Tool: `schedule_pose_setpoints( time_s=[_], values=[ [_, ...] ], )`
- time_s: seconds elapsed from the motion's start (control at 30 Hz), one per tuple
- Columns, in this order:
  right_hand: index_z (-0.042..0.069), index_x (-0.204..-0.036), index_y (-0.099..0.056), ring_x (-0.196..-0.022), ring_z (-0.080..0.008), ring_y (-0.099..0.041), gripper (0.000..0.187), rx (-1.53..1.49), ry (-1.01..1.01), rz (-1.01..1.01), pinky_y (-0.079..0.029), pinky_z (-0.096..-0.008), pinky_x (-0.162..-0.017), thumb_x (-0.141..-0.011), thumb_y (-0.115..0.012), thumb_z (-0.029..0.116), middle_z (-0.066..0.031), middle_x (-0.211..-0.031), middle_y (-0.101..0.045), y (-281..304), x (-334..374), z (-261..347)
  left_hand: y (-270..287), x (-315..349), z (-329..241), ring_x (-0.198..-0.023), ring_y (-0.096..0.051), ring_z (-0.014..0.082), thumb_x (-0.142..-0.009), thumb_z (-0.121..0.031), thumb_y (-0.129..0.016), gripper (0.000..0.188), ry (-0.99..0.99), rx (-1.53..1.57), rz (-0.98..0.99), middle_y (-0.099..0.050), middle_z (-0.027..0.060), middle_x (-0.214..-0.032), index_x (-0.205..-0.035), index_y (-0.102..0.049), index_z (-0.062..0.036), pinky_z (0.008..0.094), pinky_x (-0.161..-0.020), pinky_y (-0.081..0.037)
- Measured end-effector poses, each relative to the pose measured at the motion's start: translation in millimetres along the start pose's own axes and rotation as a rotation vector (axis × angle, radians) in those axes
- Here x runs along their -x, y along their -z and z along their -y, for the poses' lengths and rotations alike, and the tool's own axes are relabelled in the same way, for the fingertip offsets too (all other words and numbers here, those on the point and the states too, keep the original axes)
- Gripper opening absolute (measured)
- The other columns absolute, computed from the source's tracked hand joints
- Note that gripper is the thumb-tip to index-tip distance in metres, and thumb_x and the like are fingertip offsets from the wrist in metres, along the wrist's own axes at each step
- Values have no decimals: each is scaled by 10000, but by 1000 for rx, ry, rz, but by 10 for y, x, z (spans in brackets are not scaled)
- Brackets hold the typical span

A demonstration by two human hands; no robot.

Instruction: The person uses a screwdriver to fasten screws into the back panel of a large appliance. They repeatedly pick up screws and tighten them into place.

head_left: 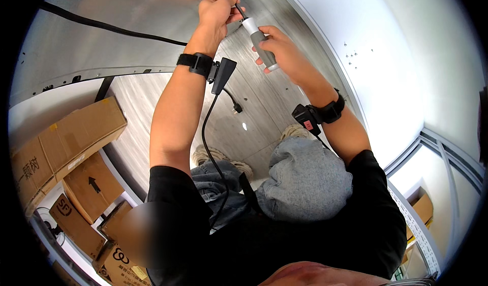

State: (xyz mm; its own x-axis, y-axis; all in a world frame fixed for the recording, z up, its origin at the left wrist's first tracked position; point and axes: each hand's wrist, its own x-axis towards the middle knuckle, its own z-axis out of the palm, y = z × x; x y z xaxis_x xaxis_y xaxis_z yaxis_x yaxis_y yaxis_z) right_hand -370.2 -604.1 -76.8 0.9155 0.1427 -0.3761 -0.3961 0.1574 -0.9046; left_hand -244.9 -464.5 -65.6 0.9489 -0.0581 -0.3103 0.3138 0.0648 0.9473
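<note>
A screwdriver [263, 44] with a grey and silver handle is in my right hand [278, 50], its fingers wrapped round the grip. Its thin dark shaft points up and away toward a grey metal panel [127, 11]. Close to the far end of the shaft, my left hand [217, 10] is closed, thumb and fingers pinched about it. Whatever the tip meets is too small to make out. Each wrist carries a black strap with a small device on it.
A black cable [112, 28] runs across the panel, and a black plug [237, 107] lies on the wood-look floor [264, 118]. Several small screws [351, 56] rest on the white surface at right. Cardboard boxes [84, 128] stand at left, near a shelf frame.
</note>
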Motion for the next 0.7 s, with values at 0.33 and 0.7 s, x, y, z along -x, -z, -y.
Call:
schedule_pose_setpoints(
  time_s=[0.33, 0.7],
  values=[
    [4, -1263, -453, -928, -313, -601, 618, 737, 308, -193, -479, -381, -794, -740, -711, 210, -205, -1149, -519, -96, 1, -10, -13, 90, -19, -656, -607, 153, -893, -139, -606, 156, 3, -200, -35, -612, 27, -831, -1009, -574, -39, 248, -524, -498],
    [-19, -1285, -424, -814, -274, -620, 606, 62, -67, 29, -488, -386, -797, -786, -655, 235, -154, -950, -597, 4, 45, 129, 27, 18, 10, -698, -656, 168, -925, -85, -530, 99, -4, -63, 43, -616, 58, -840, -1000, -552, -25, 235, -521, -521]
  ],
)
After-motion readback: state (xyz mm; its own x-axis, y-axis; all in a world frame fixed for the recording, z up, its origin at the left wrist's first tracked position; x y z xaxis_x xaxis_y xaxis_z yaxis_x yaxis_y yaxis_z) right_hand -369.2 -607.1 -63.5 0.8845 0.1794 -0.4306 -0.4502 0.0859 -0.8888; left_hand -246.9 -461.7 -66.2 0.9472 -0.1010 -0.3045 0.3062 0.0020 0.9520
